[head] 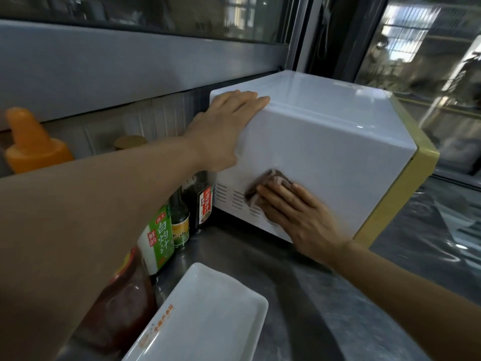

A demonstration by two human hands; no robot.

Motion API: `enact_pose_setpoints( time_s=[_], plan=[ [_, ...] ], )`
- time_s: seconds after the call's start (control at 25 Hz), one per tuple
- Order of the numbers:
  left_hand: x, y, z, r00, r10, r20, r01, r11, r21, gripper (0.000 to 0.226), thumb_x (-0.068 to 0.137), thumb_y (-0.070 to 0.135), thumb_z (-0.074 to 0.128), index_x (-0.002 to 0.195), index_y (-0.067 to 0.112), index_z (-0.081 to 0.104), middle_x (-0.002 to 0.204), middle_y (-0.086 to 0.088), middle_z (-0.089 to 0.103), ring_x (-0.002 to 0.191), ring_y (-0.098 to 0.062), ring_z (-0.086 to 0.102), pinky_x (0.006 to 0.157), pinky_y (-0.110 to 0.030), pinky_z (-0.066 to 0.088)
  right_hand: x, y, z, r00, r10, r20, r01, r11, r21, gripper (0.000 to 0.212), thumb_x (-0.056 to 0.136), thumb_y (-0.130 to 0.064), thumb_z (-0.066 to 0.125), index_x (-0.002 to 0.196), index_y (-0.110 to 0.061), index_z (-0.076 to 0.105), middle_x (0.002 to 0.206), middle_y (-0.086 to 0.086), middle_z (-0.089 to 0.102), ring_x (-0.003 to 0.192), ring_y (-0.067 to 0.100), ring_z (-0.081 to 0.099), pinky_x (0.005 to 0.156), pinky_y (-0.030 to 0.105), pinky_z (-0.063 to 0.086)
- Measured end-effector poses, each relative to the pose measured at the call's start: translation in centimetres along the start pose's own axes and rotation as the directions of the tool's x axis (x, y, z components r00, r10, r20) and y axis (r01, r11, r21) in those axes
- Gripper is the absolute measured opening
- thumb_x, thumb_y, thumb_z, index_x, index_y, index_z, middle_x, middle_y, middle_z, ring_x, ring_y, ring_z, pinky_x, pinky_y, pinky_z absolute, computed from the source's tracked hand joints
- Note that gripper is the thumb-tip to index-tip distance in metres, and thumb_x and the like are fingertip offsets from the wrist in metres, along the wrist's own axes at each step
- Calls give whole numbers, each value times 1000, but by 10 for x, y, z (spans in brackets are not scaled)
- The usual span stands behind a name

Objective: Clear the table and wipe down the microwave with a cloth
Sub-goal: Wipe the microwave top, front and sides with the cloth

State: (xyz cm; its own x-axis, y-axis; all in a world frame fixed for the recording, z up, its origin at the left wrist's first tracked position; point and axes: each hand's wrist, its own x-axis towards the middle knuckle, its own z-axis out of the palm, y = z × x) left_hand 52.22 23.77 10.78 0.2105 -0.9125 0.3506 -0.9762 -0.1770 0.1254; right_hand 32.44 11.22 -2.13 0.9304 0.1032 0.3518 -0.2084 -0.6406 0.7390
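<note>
One white microwave point(325, 142) on the desk point(299, 282), one brown cloth point(265, 187) against its side. Two hands on it: the left hand point(221, 126) and the right hand point(294, 217). One white rectangular tray point(208, 316) up front. Bottles along the left: four in a row point(156, 241), plus one orange squeeze bottle point(33, 144) behind.

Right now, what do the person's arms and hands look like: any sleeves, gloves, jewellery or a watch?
Both arms are bare from the frame edge to the wrist: no sleeves in view. The left hand and the right hand wear no gloves, and no rings, watch or bracelet show. The right hand is motion-blurred, so small details there cannot be ruled out.
</note>
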Motion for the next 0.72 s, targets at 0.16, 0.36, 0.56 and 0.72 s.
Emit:
enact_pose_setpoints(
  time_s=[0.16, 0.36, 0.56, 0.72],
  plan=[
    [0, 1, 1, 1000, -10, -6, 10, 1000, 8, 114, 65, 7, 79, 149, 33, 6, 157, 7, 6, 144, -19, 3, 109, -58, 27, 53, -30, 11, 998, -24, 57, 23, 1000, 14, 59, 81, -23, 30, 136, -14, 50, 149, 6, 39, 139, 27, 35, 117, 39, 2],
    [-4, 6, -2, 999, -38, 22, 38, 999, -1, 118, 64, 10, 82, 149, 34, 5, 158, 10, 3, 145, -17, -1, 109, -58, 29, 3, -6, -2, 999, -42, 23, 40, 995, 92, 54, 86, -19, 29, 136, -14, 50, 146, 5, 43, 140, 24, 31, 116, 38, 5],
    [-4, 9, -2, 999, -39, -5, 39, 999, -8, 111, 68, 0, 73, 149, 34, 6, 158, 9, 4, 145, -17, -1, 108, -58, 30, 58, -24, 14, 995, -100, 20, 100, 995, 0, 54, 84, -25, 47, 137, -15, 49, 149, 7, 38, 140, 28, 31, 116, 41, -1],
    [-4, 8, 1, 999, -30, -11, 30, 999, -22, 113, 66, 2, 76, 149, 33, 6, 158, 7, 5, 145, -18, 0, 109, -59, 28, 64, -40, 21, 993, -98, 63, 98, 995, -1, 55, 85, -25, 30, 134, -15, 51, 147, 7, 42, 139, 27, 35, 115, 40, -1]
  ],
)
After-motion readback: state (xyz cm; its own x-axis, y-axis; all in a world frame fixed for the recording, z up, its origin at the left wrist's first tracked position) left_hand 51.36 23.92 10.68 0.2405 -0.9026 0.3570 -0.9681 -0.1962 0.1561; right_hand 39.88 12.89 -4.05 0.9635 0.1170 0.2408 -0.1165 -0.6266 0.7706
